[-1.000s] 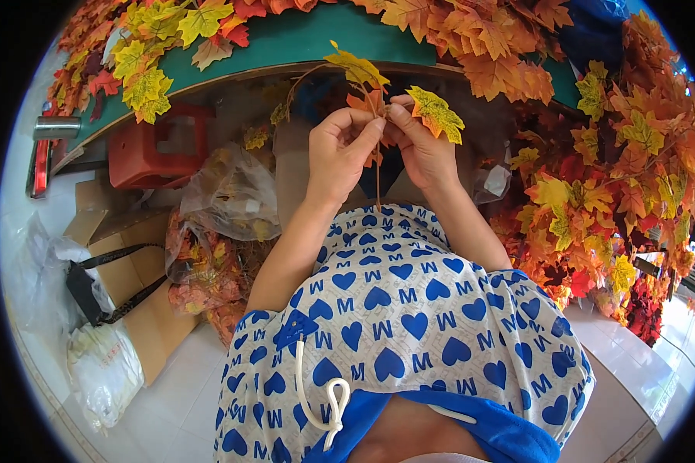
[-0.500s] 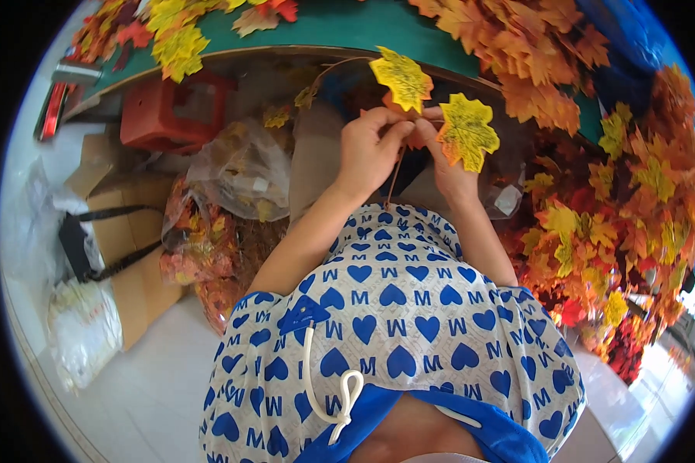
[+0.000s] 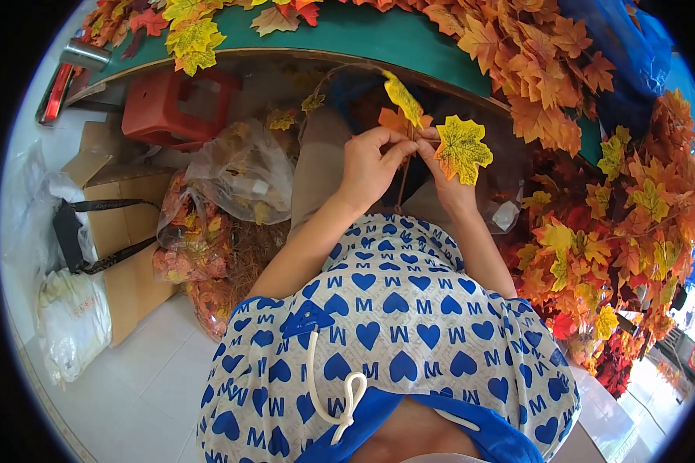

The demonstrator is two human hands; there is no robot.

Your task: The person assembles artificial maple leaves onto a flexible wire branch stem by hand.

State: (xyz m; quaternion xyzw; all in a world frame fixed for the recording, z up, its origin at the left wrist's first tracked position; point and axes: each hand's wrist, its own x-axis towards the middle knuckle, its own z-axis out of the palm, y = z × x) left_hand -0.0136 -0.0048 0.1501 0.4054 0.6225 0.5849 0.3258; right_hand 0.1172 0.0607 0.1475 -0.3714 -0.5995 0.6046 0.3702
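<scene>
Inspector: State the grip.

Observer: Left grip (image 3: pixel 369 168): thumb and forefinger pinched on the thin brown stem (image 3: pixel 402 184) of an artificial maple spray. Right grip (image 3: pixel 449 184): thumb and fingers likewise pinching the spray, just beside the left fingertips. The exact contact point is too small to tell.

Inspector: Position of the spray?

Observer: Raised before the body, between both grips. The stem runs down toward a white garment (image 3: pixel 401 309) printed with blue hearts. One yellow leaf (image 3: pixel 402 99) stands tilted above the fingertips, with an orange leaf (image 3: pixel 391 119) close by. Another yellow leaf (image 3: pixel 462 150) partly covers the right grip.

Inspector: Surroundings, outward?

Observer: At left, a clear plastic bag (image 3: pixel 228 166); farther left, an open cardboard box (image 3: pixel 135 301). Beyond the bag, a red plastic stool (image 3: pixel 147 108). At right, a heap of artificial maple foliage (image 3: pixel 637 204), orange, yellow and red. Ahead, a green surface (image 3: pixel 371 40) carrying orange maple leaves (image 3: pixel 510 65) at right; yellow maple leaves (image 3: pixel 194 38) overhang its edge at left.
</scene>
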